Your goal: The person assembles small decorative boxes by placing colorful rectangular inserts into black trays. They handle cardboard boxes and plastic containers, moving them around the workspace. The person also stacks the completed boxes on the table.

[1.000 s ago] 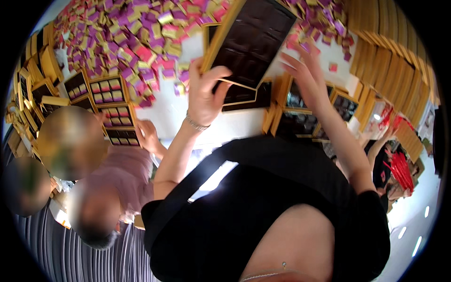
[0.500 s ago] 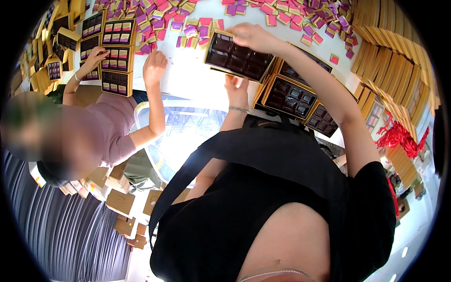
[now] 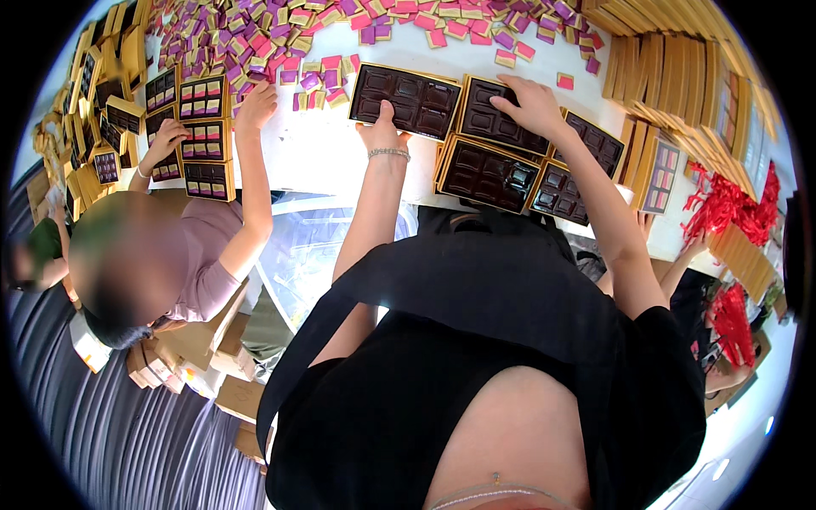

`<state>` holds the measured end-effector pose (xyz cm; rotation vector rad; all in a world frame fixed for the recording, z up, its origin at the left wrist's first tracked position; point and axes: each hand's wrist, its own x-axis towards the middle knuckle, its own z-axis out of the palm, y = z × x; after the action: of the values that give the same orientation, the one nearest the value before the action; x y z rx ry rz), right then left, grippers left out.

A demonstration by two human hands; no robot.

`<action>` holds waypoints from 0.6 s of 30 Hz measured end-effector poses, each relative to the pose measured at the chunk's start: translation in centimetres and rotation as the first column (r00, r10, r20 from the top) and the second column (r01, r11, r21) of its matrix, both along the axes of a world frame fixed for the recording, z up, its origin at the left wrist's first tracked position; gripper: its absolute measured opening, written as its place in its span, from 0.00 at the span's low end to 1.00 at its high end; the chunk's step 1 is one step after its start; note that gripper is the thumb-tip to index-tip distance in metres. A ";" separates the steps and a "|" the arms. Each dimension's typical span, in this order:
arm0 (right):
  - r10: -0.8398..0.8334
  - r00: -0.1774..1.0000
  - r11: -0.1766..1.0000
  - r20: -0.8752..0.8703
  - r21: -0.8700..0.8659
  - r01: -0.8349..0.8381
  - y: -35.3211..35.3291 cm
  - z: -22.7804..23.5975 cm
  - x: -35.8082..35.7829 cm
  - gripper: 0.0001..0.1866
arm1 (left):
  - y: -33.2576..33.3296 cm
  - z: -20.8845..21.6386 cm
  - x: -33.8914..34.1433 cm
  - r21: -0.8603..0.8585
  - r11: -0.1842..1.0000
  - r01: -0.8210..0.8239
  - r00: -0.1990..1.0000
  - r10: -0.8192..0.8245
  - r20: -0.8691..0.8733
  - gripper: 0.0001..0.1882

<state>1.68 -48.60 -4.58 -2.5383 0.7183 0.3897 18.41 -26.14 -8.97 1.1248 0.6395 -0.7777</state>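
My left hand [image 3: 384, 132] grips the near edge of a gold-edged box with a dark brown compartment tray [image 3: 408, 100], its thumb on top. The compartments of this box hold nothing. My right hand [image 3: 534, 109] holds the far right part of a second such box [image 3: 489, 119], fingers at the far edge and thumb over the tray. That box lies just right of the first. More boxes with bare brown trays [image 3: 489, 174] sit stacked directly in front of me, and others [image 3: 559, 191] lie to their right.
Many small pink, purple and gold wrapped pieces [image 3: 323, 81] spread over the far white table [image 3: 293, 144]. At left, a co-worker's hands [image 3: 257, 106] are near filled boxes [image 3: 206, 140]. Gold boxes stand in rows [image 3: 654, 76] at right, near red ribbon-like strands [image 3: 739, 200].
My left hand has moved left with its box, lowering it flatter. My right hand has left that box and taken hold of the one to its right. The view has shifted slightly.
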 end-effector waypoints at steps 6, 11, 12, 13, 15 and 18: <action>-0.364 0.833 0.839 0.416 -0.241 0.487 0.0 3.6 -10.8 0.24 | 2.6 2.3 2.2 0.794 0.568 -0.217 0.442 -0.668 0.599 0.55; -0.671 0.645 0.685 0.365 -0.029 0.728 0.4 -1.4 -22.4 0.35 | 1.5 2.4 3.6 0.662 0.701 0.266 0.374 -0.708 0.599 0.36; -0.724 0.573 0.633 0.384 0.037 0.774 1.1 -2.0 -22.2 0.37 | 1.5 0.9 3.1 0.671 0.712 0.206 0.371 -0.691 0.620 0.35; -0.769 0.501 0.583 0.397 0.115 0.804 2.1 -2.3 -20.9 0.38 | 1.4 -0.1 3.0 0.682 0.719 0.132 0.369 -0.674 0.640 0.34; -0.746 0.502 0.590 0.437 0.085 0.803 2.0 -2.0 -19.7 0.39 | 1.1 -0.8 2.3 0.666 0.743 0.062 0.390 -0.633 0.669 0.33; -0.715 0.534 0.641 0.451 0.118 0.758 1.8 -1.2 -19.5 0.38 | 1.5 -0.5 2.5 0.598 0.784 0.166 0.473 -0.595 0.649 0.34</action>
<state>-17.87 -46.75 -5.77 -1.9879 1.5231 -0.5488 20.89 -24.68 -9.48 1.9562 -0.3084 -0.3755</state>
